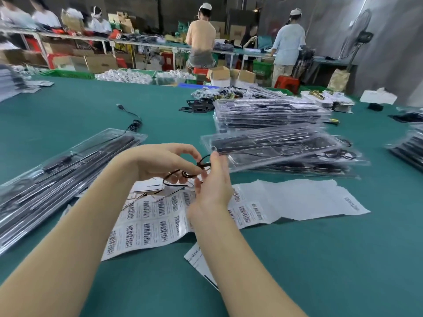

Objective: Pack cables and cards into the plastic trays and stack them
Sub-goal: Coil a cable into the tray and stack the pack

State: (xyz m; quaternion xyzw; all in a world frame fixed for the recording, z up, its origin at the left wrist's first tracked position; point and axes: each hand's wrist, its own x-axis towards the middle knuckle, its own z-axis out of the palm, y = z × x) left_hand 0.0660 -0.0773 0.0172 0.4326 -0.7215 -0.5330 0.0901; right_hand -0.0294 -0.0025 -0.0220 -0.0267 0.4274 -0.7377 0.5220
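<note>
Here, black cable (183,173) looped between left hand (164,160) and right hand (214,179), both grips pinching it.

Both bare forearms reach in from the near edge and meet at the middle of the view. The left hand (164,161) is raised with its wrist bent, fingers curled and fingertips pinching. The right hand (214,179) stands upright just beside it, back toward the camera, fingers nearly straight; its thumb is hidden, so its grip seems light.
</note>
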